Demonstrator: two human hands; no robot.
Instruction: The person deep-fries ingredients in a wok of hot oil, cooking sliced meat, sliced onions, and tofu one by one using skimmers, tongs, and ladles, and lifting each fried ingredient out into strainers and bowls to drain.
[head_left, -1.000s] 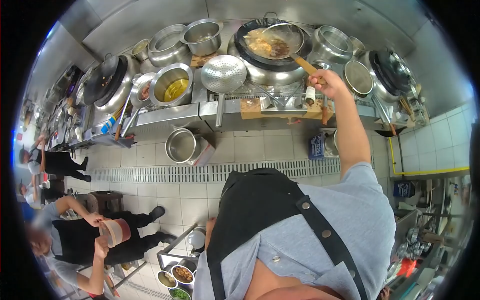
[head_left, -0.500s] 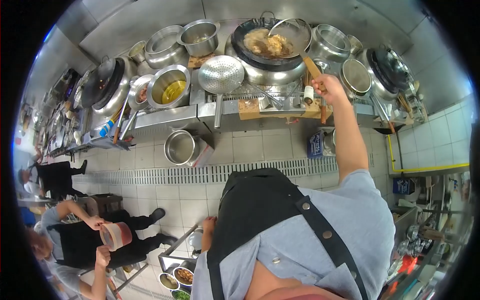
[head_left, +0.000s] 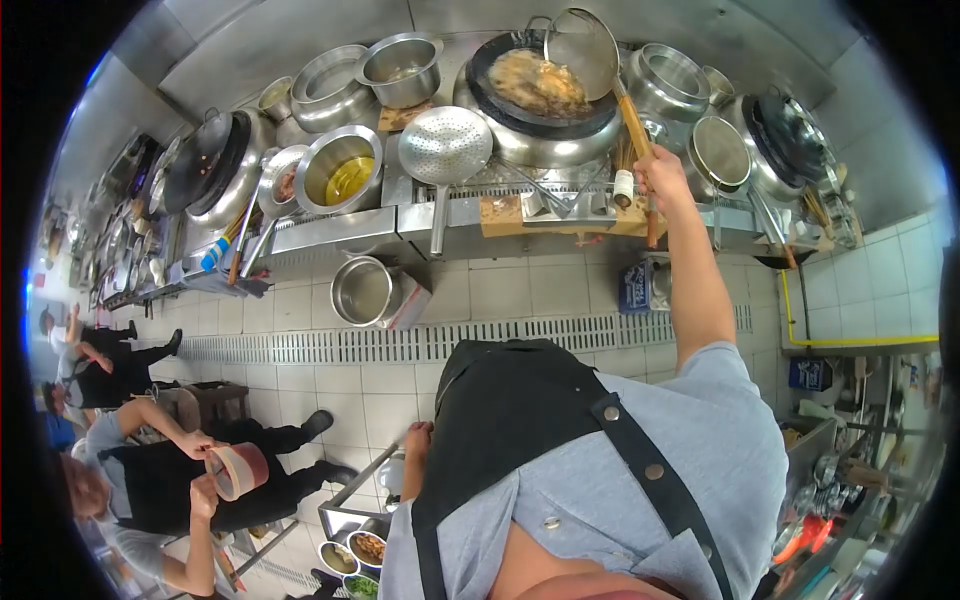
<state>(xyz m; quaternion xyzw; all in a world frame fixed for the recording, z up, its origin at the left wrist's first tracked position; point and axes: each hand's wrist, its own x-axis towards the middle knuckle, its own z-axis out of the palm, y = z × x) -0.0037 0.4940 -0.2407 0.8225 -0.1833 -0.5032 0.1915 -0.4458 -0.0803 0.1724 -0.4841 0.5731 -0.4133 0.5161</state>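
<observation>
In my right hand (head_left: 663, 178) is the wooden handle of a large round strainer (head_left: 590, 52), the fingers wrapped around it. The strainer's bowl is tilted over the right rear side of a black wok (head_left: 482, 103). Pale golden food (head_left: 540, 82) lies in bubbling brownish liquid in that wok. Low by my apron, my left hand (head_left: 419, 437) has curled fingers, partly hidden. It is beside the top rail of a metal rack (head_left: 362, 470); whether it grips the rail does not show.
A perforated ladle (head_left: 445, 146) and a pot of yellow oil (head_left: 348, 180) stand left of the wok. Another strainer (head_left: 721, 155) lies right. A metal pot (head_left: 362, 291) is low by the floor. At left, a co-worker holds a tub (head_left: 237, 471).
My right hand has drawn slightly back, and the strainer has lifted and tilted towards the wok's rear right. The food has spread in the liquid. The co-worker's tub has turned.
</observation>
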